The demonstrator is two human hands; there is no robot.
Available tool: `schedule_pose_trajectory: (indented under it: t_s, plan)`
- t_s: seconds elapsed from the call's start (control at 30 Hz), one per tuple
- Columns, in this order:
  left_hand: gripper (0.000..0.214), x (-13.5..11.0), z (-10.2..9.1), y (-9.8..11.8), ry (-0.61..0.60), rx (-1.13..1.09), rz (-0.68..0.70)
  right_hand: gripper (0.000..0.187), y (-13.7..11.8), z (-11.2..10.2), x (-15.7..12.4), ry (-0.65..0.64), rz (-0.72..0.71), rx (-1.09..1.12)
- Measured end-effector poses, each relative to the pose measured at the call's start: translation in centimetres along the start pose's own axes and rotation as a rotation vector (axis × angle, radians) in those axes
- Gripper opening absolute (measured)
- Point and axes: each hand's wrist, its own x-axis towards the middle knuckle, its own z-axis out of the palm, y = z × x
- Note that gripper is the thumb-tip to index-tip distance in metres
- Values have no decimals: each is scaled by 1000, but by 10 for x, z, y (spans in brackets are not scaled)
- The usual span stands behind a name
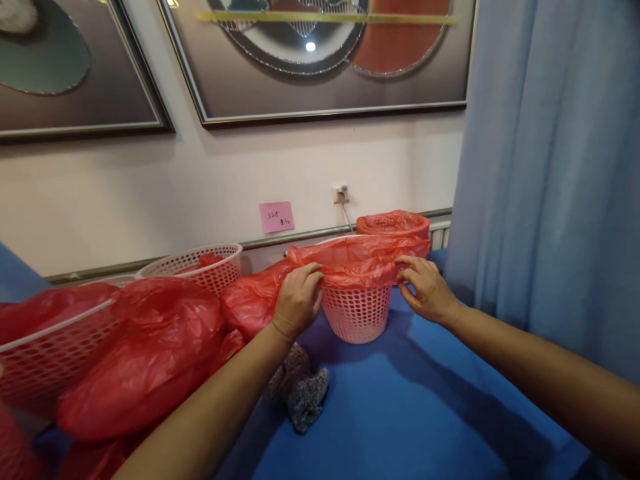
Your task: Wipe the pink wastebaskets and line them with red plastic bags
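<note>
A pink perforated plastic basket (356, 312) stands on the blue-covered table (400, 407), lined with a red plastic bag (357, 257) folded over its rim. My left hand (297, 301) pinches the bag's edge at the basket's left rim, fingers closed on the film. On the right rim my right hand (426, 288) grips the same bag's edge with curled fingers. Both forearms reach in from the bottom of the view.
A second bag-lined basket (393, 223) stands behind against the wall. To the left are more pink baskets (200, 263) and loose red bags (145, 360). A grey cloth (303, 393) lies on the table. A blue curtain (550, 167) hangs at right.
</note>
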Motion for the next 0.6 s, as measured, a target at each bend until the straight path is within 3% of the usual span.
schedule_pose_trajectory:
  t_s: [0.23,0.27,0.37,0.43,0.6]
  plan:
    - [23,-19,1,-8,-12,-86,-157,2,3,-2,1,-11,-9,-69]
    - [26,-19,2,-5,28,-196,-255,4,1,-2,0,-10,-18,-58]
    - [36,-15,8,0,265,-680,-760,9,-9,-2,-1,-12,-52,-15]
    - [38,-8,13,0,397,-872,-1024,9,-17,-5,1,-27,-84,19]
    - [33,11,22,-6,419,-1147,-1249,13,-43,-13,25,92,-76,69]
